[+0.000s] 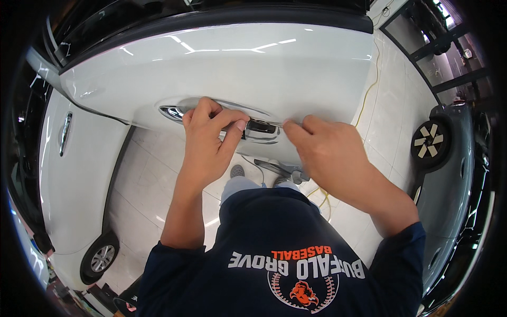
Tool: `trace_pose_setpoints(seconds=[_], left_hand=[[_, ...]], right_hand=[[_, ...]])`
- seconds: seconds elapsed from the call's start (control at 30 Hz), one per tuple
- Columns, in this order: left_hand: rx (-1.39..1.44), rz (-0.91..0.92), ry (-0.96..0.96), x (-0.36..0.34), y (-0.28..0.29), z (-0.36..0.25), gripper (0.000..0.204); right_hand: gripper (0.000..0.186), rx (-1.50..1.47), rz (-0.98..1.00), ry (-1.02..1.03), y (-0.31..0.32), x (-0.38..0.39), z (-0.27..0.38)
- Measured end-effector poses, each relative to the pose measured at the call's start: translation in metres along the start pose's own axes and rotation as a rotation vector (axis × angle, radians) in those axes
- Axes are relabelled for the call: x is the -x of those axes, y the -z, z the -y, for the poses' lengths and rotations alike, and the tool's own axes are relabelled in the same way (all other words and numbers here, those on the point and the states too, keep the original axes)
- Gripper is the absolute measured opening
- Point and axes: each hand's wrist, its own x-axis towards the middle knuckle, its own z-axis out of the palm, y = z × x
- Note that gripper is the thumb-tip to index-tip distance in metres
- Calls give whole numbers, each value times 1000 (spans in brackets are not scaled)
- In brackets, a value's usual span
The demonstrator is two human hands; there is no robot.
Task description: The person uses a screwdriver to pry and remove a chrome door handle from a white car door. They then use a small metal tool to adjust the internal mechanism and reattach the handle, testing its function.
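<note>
A white car door [222, 68] spans the view in front of me, with a chrome door handle [171, 112] set in a shallow recess. My left hand [208, 140] lies over the handle's middle. Its thumb and index finger close together at the handle's right part, next to a glossy black end piece [261, 127]. Just right of that piece, my right hand [332, 150] is closed, thumb and index finger pinched at the edge of the recess. Whatever is in that pinch is too small to make out. My left fingers hide the centre of the handle.
More white car body with another chrome handle [65, 134] and a wheel [101, 257] stands at left. A grey car [449, 211] is parked at right. A yellow cord [372, 87] runs over the tiled floor [142, 179]. Below the door, a grey object [288, 170] shows near my legs.
</note>
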Motion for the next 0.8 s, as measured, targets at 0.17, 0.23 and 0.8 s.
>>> trace_pose_setpoints(seconds=[0.17,0.23,0.8], left_hand=[[8,-8,2,2,1,0,12],[20,-17,-20,-2,0,0,12],[18,16,14,-2,4,-5,11]], right_hand=[[32,71,44,21,17,-2,9],[33,101,-7,56,9,-1,9],[29,155,110,87,23,-15,8]])
